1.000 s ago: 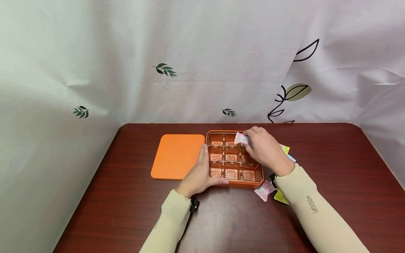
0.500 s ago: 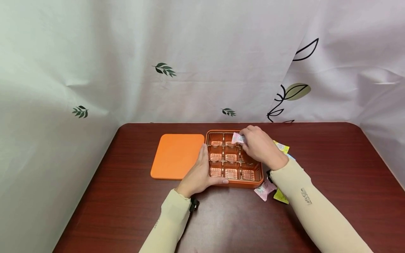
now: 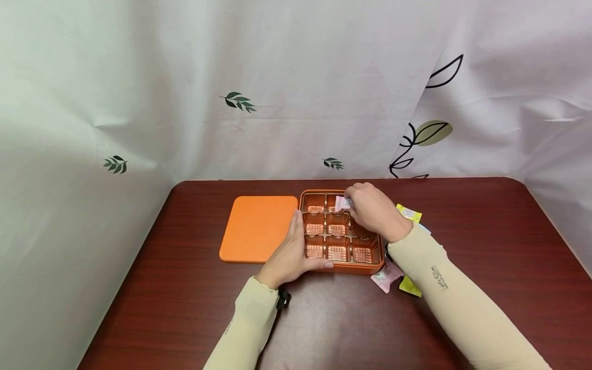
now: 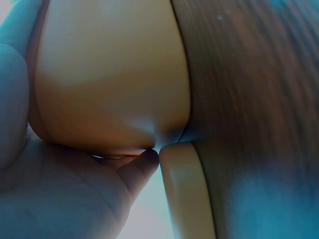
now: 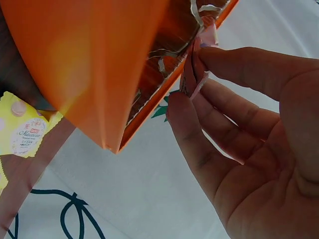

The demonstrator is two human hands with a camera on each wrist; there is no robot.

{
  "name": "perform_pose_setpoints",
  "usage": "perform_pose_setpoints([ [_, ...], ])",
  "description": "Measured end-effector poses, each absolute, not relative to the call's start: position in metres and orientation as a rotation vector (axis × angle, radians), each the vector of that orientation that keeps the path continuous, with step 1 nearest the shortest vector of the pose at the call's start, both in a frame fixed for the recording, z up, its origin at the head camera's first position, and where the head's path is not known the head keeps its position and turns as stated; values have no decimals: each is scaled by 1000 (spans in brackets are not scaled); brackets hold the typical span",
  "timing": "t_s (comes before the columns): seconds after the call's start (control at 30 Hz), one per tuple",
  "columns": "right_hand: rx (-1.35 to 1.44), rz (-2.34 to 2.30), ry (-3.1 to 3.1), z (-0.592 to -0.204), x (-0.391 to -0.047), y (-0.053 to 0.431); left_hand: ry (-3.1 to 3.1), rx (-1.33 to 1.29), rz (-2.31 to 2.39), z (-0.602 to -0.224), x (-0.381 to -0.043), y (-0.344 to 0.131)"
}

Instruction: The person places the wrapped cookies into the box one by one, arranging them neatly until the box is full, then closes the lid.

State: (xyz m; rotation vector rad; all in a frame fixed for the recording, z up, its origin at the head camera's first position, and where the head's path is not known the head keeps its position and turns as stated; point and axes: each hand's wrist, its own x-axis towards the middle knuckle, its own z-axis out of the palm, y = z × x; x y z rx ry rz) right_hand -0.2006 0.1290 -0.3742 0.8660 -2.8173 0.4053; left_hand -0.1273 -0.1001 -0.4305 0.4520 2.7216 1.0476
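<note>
An orange box (image 3: 347,268) with a shiny copper-brown divided tray stands uncovered on the table. My left hand (image 3: 288,259) rests against its near left corner, fingers straight along the left side and thumb along the front. In the left wrist view, that hand (image 4: 65,184) touches the box's smooth wall (image 4: 114,74). My right hand (image 3: 375,209) pinches a pink wrapped candy (image 3: 342,203) over the back-middle compartment. Seen from the right wrist, thumb and fingertips hold the candy (image 5: 194,74) at the tray's edge. The tray's back right compartments are hidden by the right hand.
An orange lid (image 3: 259,228) lies flat left of the box. Right of the box lie a yellow packet (image 3: 409,213), a pink packet (image 3: 386,277) and a yellow-green packet (image 3: 409,287), partly under the right forearm. A white patterned curtain (image 3: 287,103) hangs behind the table.
My right hand has moved left with the pink candy, from the back right towards the back-middle compartment. More of the yellow packet shows. The left hand stays on the box.
</note>
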Motion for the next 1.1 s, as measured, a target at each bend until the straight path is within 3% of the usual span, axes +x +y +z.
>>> perform_pose_setpoints([
  [1.1,910,247,-3011,-364,-215,98,2727,470,1044,-430,-127,-101],
])
